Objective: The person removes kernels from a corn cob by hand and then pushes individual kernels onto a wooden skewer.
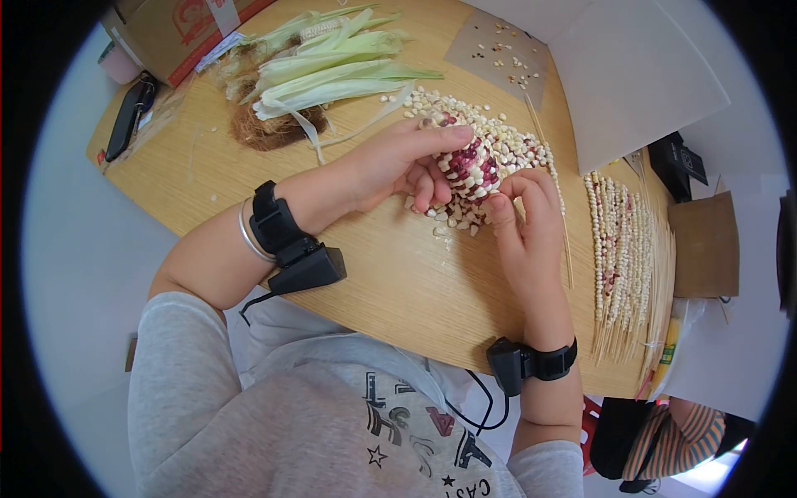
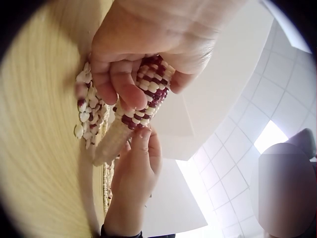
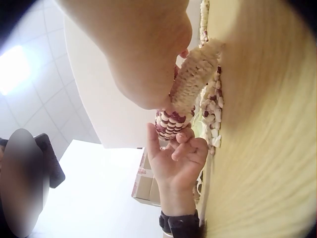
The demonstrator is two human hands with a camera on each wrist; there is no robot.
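My left hand (image 1: 403, 166) holds a corn cob (image 1: 471, 170) with white and dark red kernels, its thumb along the top and its fingers curled beneath. Part of the cob is stripped of kernels, and this pale bare end (image 2: 110, 144) points down toward the table in the left wrist view. At the border between bare cob and kernels, my right hand (image 1: 530, 224) presses its thumb on the kernels, with curled fingers behind. In the right wrist view that hand hides part of the cob. Loose kernels (image 1: 455, 217) lie heaped on the table under and behind the cob.
Green corn husks (image 1: 332, 70) with brown silk lie at the back left, near a cardboard box (image 1: 178, 37). Strings of threaded kernels (image 1: 618, 249) line the right side beside thin sticks (image 1: 660, 282). A grey sheet (image 1: 466, 51) with scattered kernels lies at the back.
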